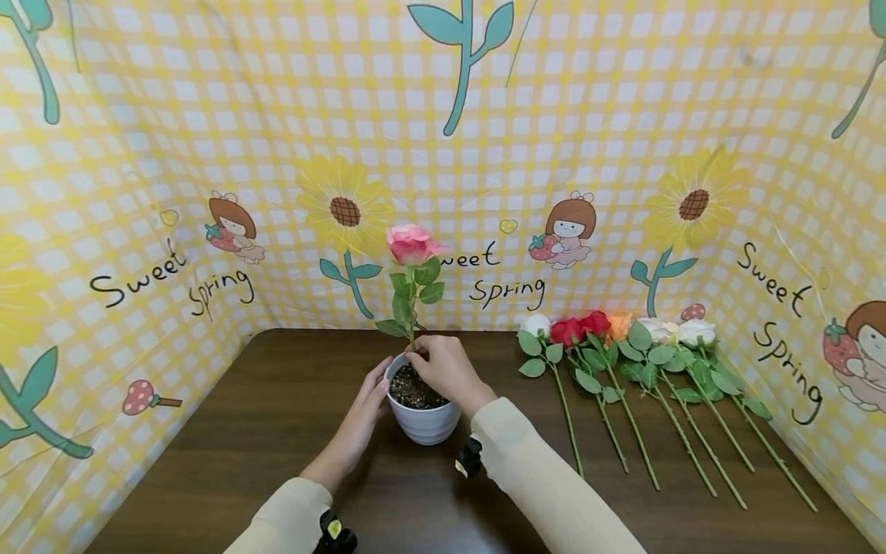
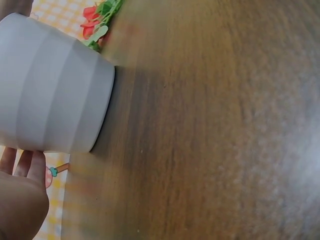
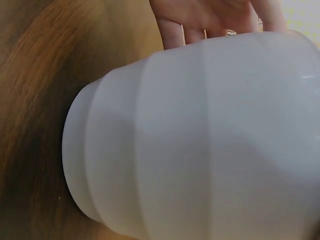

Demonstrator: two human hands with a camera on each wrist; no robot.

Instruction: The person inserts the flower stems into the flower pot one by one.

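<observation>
A white ribbed flowerpot (image 1: 424,419) filled with dark soil (image 1: 413,388) stands upright on the table. Above its far rim rises a pink rose (image 1: 413,245) with green leaves, close to upright. My right hand (image 1: 446,371) pinches the rose's stem low down, just over the soil; the stem's lower end is hidden behind the hand. Against the pot's left side rests my left hand (image 1: 367,404), its fingers fairly straight along the wall. In the left wrist view these fingers (image 2: 24,165) touch the pot, and the right wrist view shows them on its far side.
On the right of the brown table (image 1: 228,438) lie several loose roses in a row: white roses (image 1: 695,332), red roses (image 1: 567,332) and an orange rose (image 1: 618,328), stems pointing toward the front. A yellow checked cloth (image 1: 595,100) encloses the back and sides.
</observation>
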